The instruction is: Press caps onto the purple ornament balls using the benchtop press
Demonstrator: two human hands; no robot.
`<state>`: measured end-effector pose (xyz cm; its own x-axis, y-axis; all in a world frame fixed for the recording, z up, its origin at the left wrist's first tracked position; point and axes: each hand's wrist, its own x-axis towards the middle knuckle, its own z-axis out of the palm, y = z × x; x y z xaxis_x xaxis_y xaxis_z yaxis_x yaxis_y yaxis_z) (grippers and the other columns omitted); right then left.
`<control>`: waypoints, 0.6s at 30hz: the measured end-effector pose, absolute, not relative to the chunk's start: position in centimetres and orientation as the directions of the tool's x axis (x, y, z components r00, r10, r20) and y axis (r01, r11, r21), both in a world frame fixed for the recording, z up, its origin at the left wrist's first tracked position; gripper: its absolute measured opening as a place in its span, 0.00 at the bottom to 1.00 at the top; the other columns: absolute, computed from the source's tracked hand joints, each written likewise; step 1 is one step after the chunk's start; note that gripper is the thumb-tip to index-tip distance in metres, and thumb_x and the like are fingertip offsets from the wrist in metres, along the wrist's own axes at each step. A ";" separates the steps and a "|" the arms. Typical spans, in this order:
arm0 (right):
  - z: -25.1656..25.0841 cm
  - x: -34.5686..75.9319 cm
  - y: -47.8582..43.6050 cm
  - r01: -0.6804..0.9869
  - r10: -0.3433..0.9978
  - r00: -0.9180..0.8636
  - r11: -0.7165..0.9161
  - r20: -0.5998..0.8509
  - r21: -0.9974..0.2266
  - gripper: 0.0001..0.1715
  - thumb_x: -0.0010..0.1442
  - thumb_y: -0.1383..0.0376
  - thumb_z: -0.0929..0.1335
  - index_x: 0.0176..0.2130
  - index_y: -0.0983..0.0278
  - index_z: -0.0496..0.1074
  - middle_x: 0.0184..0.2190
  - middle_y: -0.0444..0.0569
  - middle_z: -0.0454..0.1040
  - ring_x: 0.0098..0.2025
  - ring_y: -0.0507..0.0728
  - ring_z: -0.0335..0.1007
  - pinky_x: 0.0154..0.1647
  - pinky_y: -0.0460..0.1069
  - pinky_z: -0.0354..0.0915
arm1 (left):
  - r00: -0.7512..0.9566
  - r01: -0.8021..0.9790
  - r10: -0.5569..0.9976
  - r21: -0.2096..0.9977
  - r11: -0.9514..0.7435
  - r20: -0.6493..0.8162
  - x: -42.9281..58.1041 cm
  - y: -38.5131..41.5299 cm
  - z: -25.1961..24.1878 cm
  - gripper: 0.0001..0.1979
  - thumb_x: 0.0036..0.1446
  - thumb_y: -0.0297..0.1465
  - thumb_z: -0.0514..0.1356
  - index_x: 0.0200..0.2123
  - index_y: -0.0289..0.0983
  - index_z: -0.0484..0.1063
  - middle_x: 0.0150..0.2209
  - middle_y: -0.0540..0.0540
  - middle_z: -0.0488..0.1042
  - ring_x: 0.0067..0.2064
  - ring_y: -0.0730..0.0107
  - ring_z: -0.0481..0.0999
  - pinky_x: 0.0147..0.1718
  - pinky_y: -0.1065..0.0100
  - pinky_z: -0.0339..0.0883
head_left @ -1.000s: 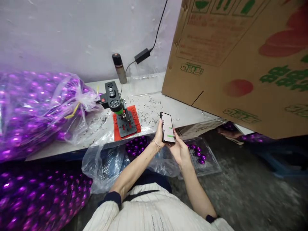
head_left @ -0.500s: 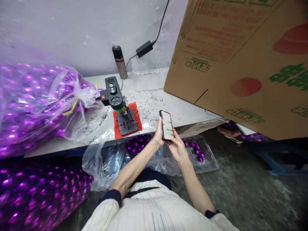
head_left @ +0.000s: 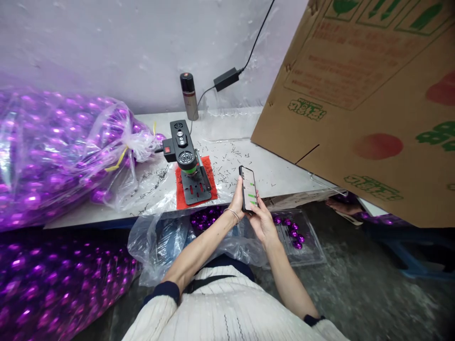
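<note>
A smartphone (head_left: pixel 249 188) with a lit chat screen is held upright-tilted in front of my body, near the table's front edge. My left hand (head_left: pixel 237 201) wraps its left side, a bracelet on the wrist. My right hand (head_left: pixel 262 220) grips the lower right side, its thumb over the bottom of the screen. Left of the phone, a black machine (head_left: pixel 185 147) with a red switch stands on a slotted metal base plate, which lies on a red cloth (head_left: pixel 180 192). Below my hands sits a clear plastic tray (head_left: pixel 313 251) with shiny purple balls (head_left: pixel 294 233).
Small dark scraps litter the white table (head_left: pixel 234 151). A large cardboard box (head_left: pixel 341 118) leans in at right. Bags of purple balls (head_left: pixel 64 151) fill the left side. A spray can (head_left: pixel 189 97) and a black power adapter (head_left: pixel 226 79) are by the wall. Another person's foot (head_left: pixel 343 207) shows under the box.
The view has turned slightly left, so the table things appear further right and a little lower. Both hands stay on the phone.
</note>
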<state>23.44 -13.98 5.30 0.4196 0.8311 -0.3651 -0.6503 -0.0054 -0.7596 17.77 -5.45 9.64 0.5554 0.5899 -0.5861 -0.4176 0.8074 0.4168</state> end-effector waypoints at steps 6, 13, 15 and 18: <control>5.7 23.0 -12.8 -0.634 0.839 0.418 -0.004 -0.348 -0.773 0.39 0.45 0.63 0.79 0.56 0.51 0.72 0.53 0.43 0.80 0.58 0.59 0.75 0.58 0.55 0.74 | 0.557 -0.429 0.582 0.395 0.812 -0.592 17.4 -4.3 10.1 0.32 0.68 0.55 0.48 0.30 0.35 0.73 0.25 0.42 0.74 0.36 0.59 0.81 0.40 0.63 0.77; 6.2 23.2 -12.1 -0.681 0.851 0.396 0.020 -0.345 -0.732 0.28 0.52 0.57 0.76 0.52 0.53 0.76 0.54 0.44 0.80 0.61 0.61 0.72 0.61 0.60 0.71 | 0.550 -0.442 0.567 0.362 0.821 -0.613 17.1 -3.2 10.2 0.31 0.66 0.56 0.51 0.30 0.34 0.74 0.24 0.43 0.75 0.29 0.64 0.79 0.34 0.65 0.77; 6.2 23.5 -12.2 -0.697 0.862 0.378 0.025 -0.338 -0.717 0.25 0.53 0.57 0.76 0.51 0.53 0.76 0.54 0.45 0.80 0.62 0.62 0.71 0.62 0.62 0.71 | 0.559 -0.447 0.556 0.341 0.827 -0.615 17.0 -2.9 10.1 0.32 0.65 0.57 0.52 0.31 0.33 0.74 0.24 0.43 0.75 0.26 0.66 0.77 0.30 0.67 0.75; 6.2 24.0 -12.3 -0.706 0.872 0.352 0.010 -0.340 -0.708 0.24 0.52 0.59 0.75 0.50 0.52 0.77 0.54 0.44 0.80 0.63 0.63 0.70 0.62 0.64 0.70 | 0.593 -0.452 0.543 0.313 0.836 -0.594 16.8 -2.5 9.8 0.33 0.64 0.58 0.52 0.31 0.32 0.74 0.25 0.42 0.76 0.24 0.68 0.75 0.27 0.68 0.73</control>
<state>23.97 -12.35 6.17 0.3525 0.8720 -0.3396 -0.7060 0.0096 -0.7082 16.83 -2.48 9.76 0.5932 0.5432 -0.5942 -0.4518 0.8355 0.3127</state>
